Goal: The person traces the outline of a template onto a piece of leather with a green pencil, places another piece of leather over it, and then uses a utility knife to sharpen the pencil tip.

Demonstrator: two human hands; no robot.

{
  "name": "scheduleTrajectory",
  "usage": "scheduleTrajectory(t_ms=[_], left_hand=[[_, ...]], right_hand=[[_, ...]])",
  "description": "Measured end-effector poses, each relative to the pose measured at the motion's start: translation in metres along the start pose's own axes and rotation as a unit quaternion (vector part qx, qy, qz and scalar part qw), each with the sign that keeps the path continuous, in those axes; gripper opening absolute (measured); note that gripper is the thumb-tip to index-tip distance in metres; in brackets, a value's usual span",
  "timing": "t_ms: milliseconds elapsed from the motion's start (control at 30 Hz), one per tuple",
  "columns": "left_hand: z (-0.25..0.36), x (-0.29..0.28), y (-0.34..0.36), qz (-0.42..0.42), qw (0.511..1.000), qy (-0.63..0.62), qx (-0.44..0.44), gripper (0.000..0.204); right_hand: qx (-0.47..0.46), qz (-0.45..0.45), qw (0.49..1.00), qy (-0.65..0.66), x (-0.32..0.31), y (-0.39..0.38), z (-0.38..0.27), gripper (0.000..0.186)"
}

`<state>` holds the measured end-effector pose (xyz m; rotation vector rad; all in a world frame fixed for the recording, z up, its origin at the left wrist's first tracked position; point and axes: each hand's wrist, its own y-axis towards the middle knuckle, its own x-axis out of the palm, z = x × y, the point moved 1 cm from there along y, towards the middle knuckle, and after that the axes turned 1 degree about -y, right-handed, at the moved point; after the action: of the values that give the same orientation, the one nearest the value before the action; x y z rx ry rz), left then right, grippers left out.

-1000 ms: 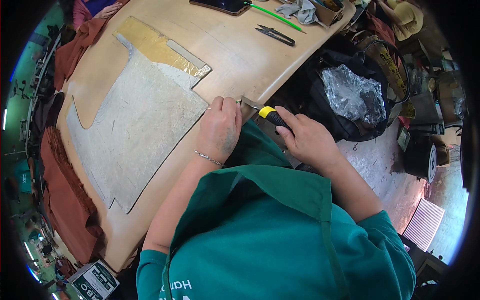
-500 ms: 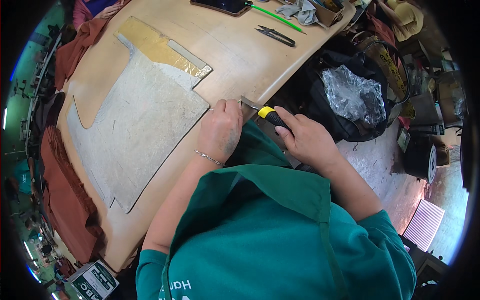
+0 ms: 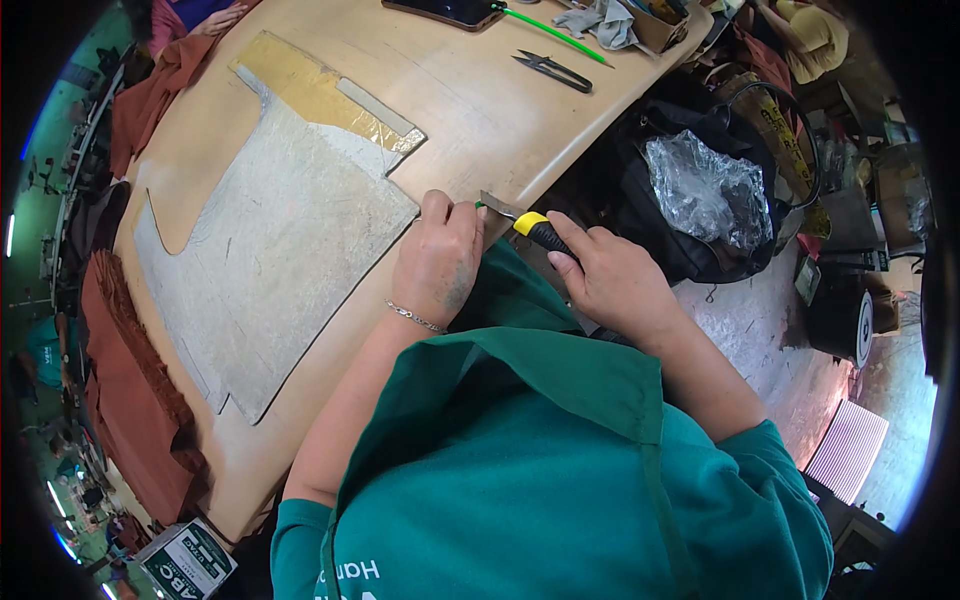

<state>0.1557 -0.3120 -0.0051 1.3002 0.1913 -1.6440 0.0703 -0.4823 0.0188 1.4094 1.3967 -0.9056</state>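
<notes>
My right hand (image 3: 610, 275) is closed round the black and yellow handle of a utility knife (image 3: 541, 230), its blade pointing up and left over the table edge. Just left of the blade, my left hand (image 3: 440, 245) pinches a small thing with a green tip (image 3: 480, 204); the fingers hide the rest of it. The blade lies close beside that tip, and I cannot tell if they touch. Left of my hands, a large flat grey pattern piece (image 3: 290, 220) with a yellowish taped end lies on the tan table (image 3: 470, 130).
Black thread snips (image 3: 553, 72), a green stick (image 3: 555, 33) and a phone (image 3: 445, 12) lie at the far side. Reddish-brown material (image 3: 130, 390) hangs along the left edge. A black bag (image 3: 690, 250) with clear plastic (image 3: 708, 190) stands on the right. Another person's hand (image 3: 218, 20) shows far left.
My left fingers have shifted slightly, and a green tip now shows beside the blade. The knife has moved only a little to the left.
</notes>
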Motion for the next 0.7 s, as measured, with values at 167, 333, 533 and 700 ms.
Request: scheduleTrajectory(t_ms=[167, 333, 533, 700], left_hand=[[0.0011, -0.0023, -0.0023, -0.008, 1.000, 0.008, -0.004, 0.011], [0.0004, -0.0024, -0.0048, -0.007, 1.000, 0.014, 0.015, 0.011], [0.0021, -0.0053, -0.0033, -0.022, 1.000, 0.003, 0.020, 0.014], [0.0006, -0.0041, -0.0036, -0.028, 0.999, 0.009, 0.014, 0.016]], right_hand=[[-0.001, 0.001, 0.999, -0.035, 0.0002, -0.0001, -0.0025, 0.038], [0.002, 0.003, 1.000, -0.017, 0.0019, -0.0007, -0.0010, 0.038], [-0.003, 0.014, 1.000, 0.008, 0.0025, -0.0031, -0.0001, 0.039], [-0.002, 0.004, 1.000, 0.011, 0.0001, -0.0070, -0.0034, 0.040]])
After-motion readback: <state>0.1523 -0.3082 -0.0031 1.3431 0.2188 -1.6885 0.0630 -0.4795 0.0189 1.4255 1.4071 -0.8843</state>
